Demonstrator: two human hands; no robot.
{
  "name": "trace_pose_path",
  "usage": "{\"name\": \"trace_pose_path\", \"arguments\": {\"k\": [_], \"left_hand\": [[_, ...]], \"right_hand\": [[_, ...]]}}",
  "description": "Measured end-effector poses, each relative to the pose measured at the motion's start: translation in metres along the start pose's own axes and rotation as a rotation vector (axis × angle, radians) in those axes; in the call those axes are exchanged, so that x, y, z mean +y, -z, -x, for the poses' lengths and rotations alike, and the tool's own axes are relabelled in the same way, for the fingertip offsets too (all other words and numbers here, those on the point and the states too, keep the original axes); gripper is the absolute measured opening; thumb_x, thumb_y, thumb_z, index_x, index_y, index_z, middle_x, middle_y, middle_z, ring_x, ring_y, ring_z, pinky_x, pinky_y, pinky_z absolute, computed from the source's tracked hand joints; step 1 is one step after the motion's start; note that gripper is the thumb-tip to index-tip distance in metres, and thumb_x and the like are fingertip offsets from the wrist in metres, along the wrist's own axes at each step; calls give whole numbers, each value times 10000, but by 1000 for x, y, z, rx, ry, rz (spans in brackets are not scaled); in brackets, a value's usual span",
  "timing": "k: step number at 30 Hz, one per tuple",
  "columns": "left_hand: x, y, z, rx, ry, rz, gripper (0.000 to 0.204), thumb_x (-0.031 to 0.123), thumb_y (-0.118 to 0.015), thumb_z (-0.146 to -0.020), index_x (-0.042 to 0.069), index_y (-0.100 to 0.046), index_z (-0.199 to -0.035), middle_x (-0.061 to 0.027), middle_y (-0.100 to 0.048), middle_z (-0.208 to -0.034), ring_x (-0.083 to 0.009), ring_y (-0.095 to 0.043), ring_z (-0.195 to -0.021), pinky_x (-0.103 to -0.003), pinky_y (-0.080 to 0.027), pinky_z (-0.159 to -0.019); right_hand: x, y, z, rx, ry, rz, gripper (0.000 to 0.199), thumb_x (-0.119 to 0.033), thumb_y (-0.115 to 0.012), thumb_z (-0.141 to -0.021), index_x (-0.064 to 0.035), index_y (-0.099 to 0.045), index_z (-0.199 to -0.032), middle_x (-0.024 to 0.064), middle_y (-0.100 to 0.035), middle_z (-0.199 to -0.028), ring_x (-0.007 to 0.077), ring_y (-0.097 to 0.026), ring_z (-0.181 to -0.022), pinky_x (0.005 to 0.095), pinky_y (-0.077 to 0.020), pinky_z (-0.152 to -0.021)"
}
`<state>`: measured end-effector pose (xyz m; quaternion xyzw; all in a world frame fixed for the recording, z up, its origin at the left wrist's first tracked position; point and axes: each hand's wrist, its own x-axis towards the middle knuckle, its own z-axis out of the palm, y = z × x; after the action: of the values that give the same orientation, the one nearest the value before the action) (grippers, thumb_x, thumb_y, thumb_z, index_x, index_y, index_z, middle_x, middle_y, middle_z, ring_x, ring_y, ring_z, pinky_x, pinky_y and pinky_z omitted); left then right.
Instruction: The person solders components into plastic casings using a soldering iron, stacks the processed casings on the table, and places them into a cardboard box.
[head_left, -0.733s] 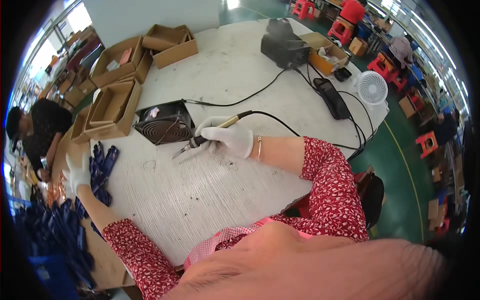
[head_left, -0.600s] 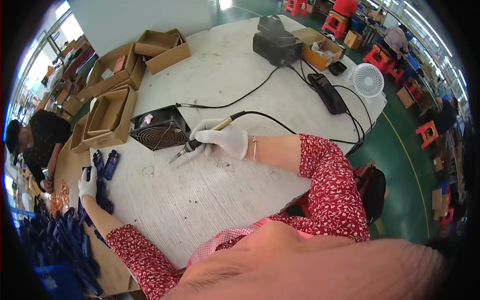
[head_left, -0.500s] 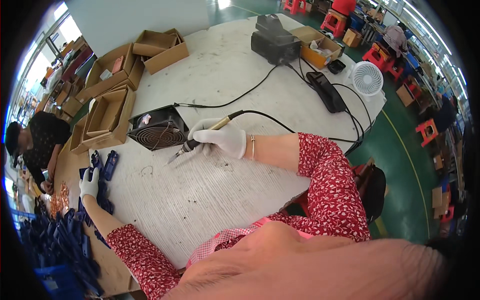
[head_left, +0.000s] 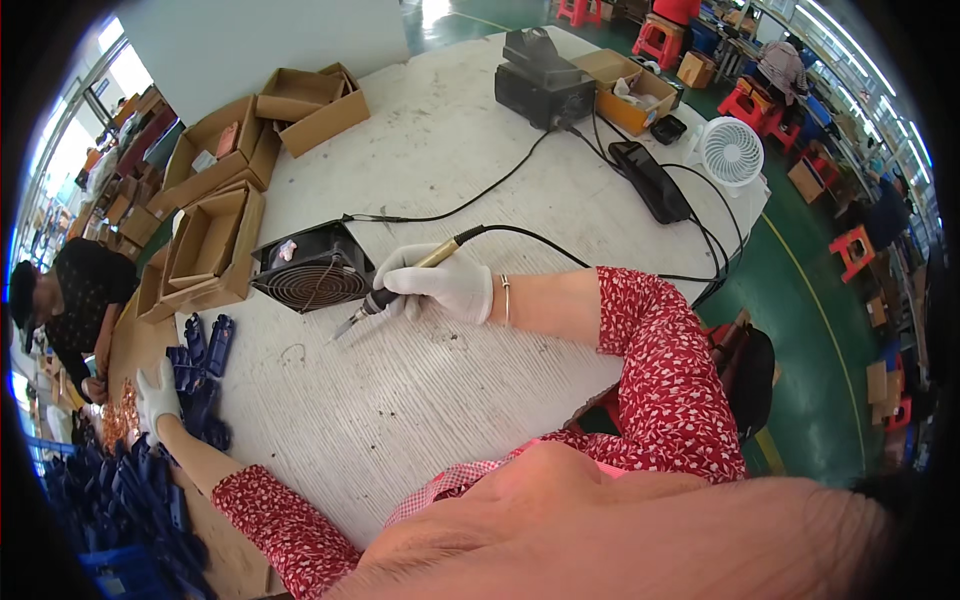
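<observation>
soldering iron (head_left: 400,288) gripped in right hand (head_left: 445,283).

White table (head_left: 420,120), green floor (head_left: 810,300), red stools (head_left: 850,250)

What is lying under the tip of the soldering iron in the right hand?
Only bare white table shows under the tip of the soldering iron, held in the gloved right hand. No workpiece is visible there. The black fan stands beside it.
</observation>
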<state>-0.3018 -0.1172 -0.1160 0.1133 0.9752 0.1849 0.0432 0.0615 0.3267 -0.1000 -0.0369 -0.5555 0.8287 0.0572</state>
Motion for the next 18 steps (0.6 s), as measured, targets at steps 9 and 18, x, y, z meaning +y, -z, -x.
{"name": "trace_pose_path", "arguments": {"k": [9,18], "left_hand": [[37,-8,35,50,203,-216,717,690,-391,-806,140,-551,-1237,-208,-551,-1207,-372,-497,-1151,-414,-383,-969],[69,-15,63,155,233,-379,649,667,-407,-803,169,-600,-1172,-225,-594,-1114,-398,-549,-1051,-462,-408,-935]], "right_hand": [[-1,-1,0,8,-24,-28,150,-125,-556,-854,-1,-606,-921,87,-623,-879,118,-615,-699,210,-493,-550],[0,-1,-1,9,-27,-19,153,-133,-566,-851,-8,-611,-928,78,-628,-880,108,-605,-701,204,-494,-553]]}}
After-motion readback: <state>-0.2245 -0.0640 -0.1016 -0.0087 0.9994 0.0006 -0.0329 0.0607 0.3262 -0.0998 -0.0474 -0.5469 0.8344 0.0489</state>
